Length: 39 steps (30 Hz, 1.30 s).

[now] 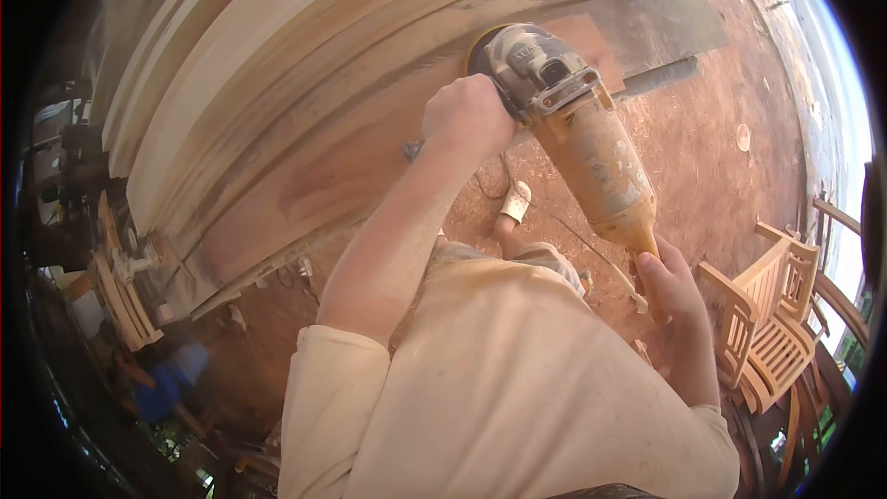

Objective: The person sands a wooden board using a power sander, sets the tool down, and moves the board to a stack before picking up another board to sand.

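A dusty angle grinder [591, 152] reaches across the middle of the view, its round disc [478, 54] at the far end over a wooden board [323, 157]. My left hand [468, 113] is closed in a fist beside the grinder's head, where the side grip sits hidden under the fingers. Around the narrow rear handle, my right hand [667, 279] is wrapped, with the thumb on top. From the handle end, a power cord [591, 249] trails down past my legs. The disc's edge overlaps the board in this view.
Long wooden planks [249, 28] lie side by side at the upper left. Slatted wooden chairs [771, 333] stand close at my right. Reddish dusty ground [702, 148] spreads below. A blue item [171, 379] lies at the lower left.
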Motion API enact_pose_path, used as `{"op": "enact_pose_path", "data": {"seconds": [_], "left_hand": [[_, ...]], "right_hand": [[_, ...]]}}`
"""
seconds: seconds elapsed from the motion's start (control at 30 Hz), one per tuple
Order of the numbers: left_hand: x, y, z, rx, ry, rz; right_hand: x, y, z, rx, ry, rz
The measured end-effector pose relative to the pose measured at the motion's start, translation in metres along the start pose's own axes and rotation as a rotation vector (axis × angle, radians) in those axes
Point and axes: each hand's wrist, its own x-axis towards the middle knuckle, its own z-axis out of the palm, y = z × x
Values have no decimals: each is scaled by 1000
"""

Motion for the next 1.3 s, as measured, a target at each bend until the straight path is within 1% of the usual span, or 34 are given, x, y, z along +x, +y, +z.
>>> {"op": "enact_pose_path", "data": {"seconds": [0.07,0.13,0.17,0.23,0.27,0.33,0.5,0.53,0.57,0.63,0.73,0.77,0.83,0.9,0.97,1.0,1.03,1.07,1.1,1.17,1.23,1.3], "left_hand": [[15,35,4,22,-16,35],[29,61,8,31,-18,68],[35,71,10,29,-17,90],[44,91,11,34,-1,140],[49,98,13,31,9,171],[57,110,17,38,26,219],[70,125,30,36,70,294],[65,114,29,40,68,320],[60,103,27,27,71,289],[48,85,21,49,0,295],[25,34,13,25,15,237],[20,27,12,-6,19,206],[3,-17,5,-56,30,129],[-19,-65,1,-99,92,88],[-41,-110,-5,-154,98,0],[-54,-133,-9,-163,107,-13],[-67,-155,-13,-154,89,-79],[-80,-176,-16,-147,69,-146],[-92,-197,-17,-157,77,-163],[-114,-234,-19,-204,117,-298],[-132,-274,-18,-231,153,-361],[-150,-308,-20,-259,190,-430]], "right_hand": [[1,4,-24,37,2,-34],[0,3,-38,22,108,-50],[0,5,-43,13,95,-57],[3,11,-53,21,190,-61],[4,12,-54,8,175,-66],[3,18,-51,100,276,-62],[-3,30,-33,147,299,-53],[-4,32,-24,178,317,-39],[-5,36,-21,156,293,-32],[-5,41,-13,187,275,-24],[-4,40,13,114,214,-13],[-3,40,10,111,209,-13],[1,34,36,63,79,-35],[2,21,68,38,71,-3],[8,13,93,-74,-80,-28],[9,5,111,-72,-122,-29],[14,1,124,-88,-135,-34],[20,-1,135,-132,-165,7],[24,-3,147,-176,-193,47],[32,-15,175,-235,-249,34],[40,-24,205,-296,-307,22],[49,-31,233,-289,-375,33]]}}
